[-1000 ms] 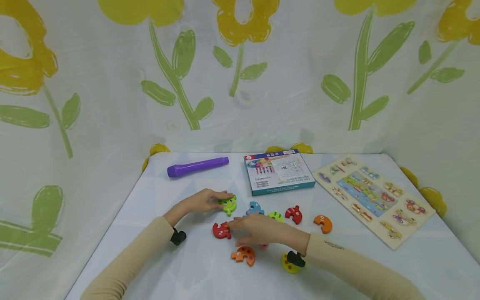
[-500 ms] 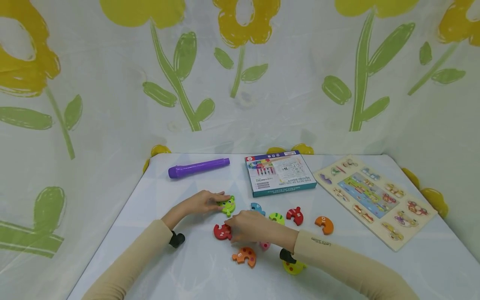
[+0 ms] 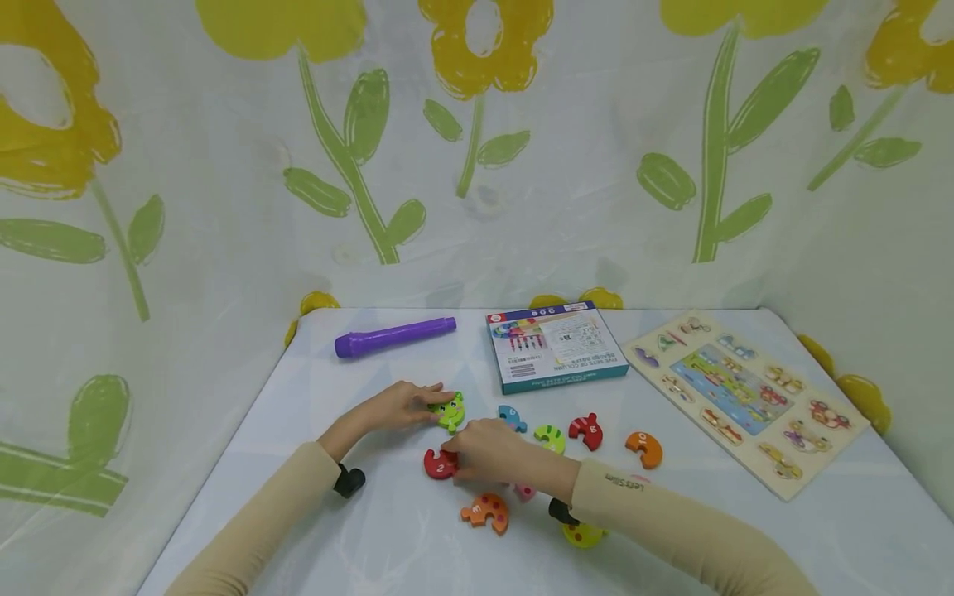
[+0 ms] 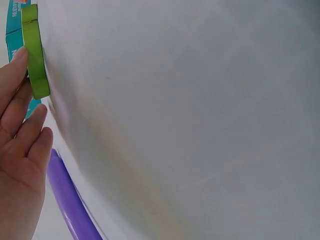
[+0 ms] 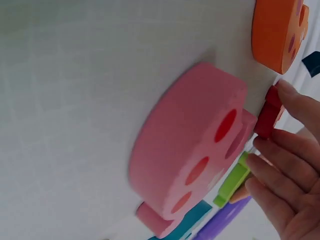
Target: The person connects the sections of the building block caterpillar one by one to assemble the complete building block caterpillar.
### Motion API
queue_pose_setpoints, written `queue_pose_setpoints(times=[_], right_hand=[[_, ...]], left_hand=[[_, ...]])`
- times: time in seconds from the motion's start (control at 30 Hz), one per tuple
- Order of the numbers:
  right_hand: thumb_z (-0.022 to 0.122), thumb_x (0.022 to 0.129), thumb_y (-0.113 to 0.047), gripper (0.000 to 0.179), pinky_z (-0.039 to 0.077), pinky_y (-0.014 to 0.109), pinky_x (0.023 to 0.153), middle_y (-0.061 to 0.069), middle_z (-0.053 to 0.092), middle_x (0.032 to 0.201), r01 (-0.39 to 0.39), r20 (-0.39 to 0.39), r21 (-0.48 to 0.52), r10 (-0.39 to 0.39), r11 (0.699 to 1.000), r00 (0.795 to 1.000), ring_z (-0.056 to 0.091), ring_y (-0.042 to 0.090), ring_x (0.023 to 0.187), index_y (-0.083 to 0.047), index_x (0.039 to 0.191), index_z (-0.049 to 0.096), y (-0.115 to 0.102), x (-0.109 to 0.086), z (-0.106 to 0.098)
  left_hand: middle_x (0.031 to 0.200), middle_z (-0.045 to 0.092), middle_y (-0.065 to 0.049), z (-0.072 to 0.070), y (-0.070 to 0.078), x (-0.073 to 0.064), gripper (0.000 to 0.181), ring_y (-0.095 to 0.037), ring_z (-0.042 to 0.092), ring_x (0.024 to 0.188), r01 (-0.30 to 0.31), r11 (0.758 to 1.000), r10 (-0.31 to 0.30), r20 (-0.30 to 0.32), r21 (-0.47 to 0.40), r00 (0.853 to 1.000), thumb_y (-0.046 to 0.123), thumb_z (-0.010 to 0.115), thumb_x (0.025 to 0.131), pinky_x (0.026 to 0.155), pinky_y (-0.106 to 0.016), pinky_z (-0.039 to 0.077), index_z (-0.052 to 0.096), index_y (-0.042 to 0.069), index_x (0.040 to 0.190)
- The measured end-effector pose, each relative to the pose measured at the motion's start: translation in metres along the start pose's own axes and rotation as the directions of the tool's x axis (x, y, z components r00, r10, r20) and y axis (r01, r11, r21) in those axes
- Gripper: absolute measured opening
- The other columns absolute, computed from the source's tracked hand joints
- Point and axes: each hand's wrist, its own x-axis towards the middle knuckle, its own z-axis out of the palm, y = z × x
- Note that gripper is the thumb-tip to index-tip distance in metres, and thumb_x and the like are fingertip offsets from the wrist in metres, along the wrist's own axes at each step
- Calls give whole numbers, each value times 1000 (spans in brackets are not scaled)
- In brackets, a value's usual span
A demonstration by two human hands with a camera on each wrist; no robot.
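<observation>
In the head view, my left hand [image 3: 395, 406] pinches the green smiling-face puzzle piece [image 3: 450, 412] between thumb and fingers. The left wrist view shows that piece [image 4: 35, 57] edge-on beside the fingertips. Just to the right and nearer, my right hand [image 3: 492, 451] grips the red number 2 piece [image 3: 438, 464] by its right side, fingers partly hiding it. From the right wrist, the red piece [image 5: 269, 114] sits between thumb and fingertips. A pink spotted piece [image 5: 190, 140] lies close beside that hand, and the orange number 3 piece [image 3: 488, 513] lies nearer to me.
Loose blue [image 3: 512, 417], striped green [image 3: 550, 439], red number 8 [image 3: 586, 431] and orange number 10 [image 3: 644, 449] pieces lie to the right. A yellow piece [image 3: 583, 535] is partly under the right wrist. Behind are a purple microphone-shaped toy [image 3: 395, 337], a box [image 3: 555, 348] and a wooden puzzle board [image 3: 745, 397].
My right hand has closed its fingers on the red number 2 piece, after hovering beside it. The left hand has kept its hold on the green piece, shifting very slightly.
</observation>
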Motion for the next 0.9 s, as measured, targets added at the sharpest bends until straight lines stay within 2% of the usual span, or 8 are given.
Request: queue_pose_setpoints(times=[0.37,0.5,0.73,0.9], right_hand=[[77,83,-34,42,53,21,85,-7,71,108,14,-24,145,-10,989,1000,66,6,99,-14,120,70,15,-16,-11],[76,84,-34,44,52,23,87,-5,70,112,31,-35,144,-27,989,999,65,8,103,-13,121,68,20,-19,-12],[76,84,-33,43,53,23,85,-2,70,113,51,-79,141,-40,989,996,66,11,102,-11,121,68,29,-18,-14],[76,84,-31,41,53,25,88,0,70,113,57,-76,133,-47,990,996,66,12,104,-11,119,69,33,-13,-16]], left_hand=[[142,43,-19,1,0,-2,48,-31,41,133,-5,1000,5,-10,-11,1000,21,68,90,108,-50,35,56,13,136],[142,44,-19,1,0,-3,48,-31,41,133,3,1000,-3,-6,-18,1000,21,68,90,107,-49,36,56,13,136],[142,44,-19,0,1,-3,48,-32,41,133,8,1000,-8,-5,-25,1000,21,69,90,107,-50,37,56,13,136],[142,44,-18,0,1,-4,48,-31,41,133,18,1000,-18,-5,-10,1000,23,70,89,107,-49,36,57,15,135]])
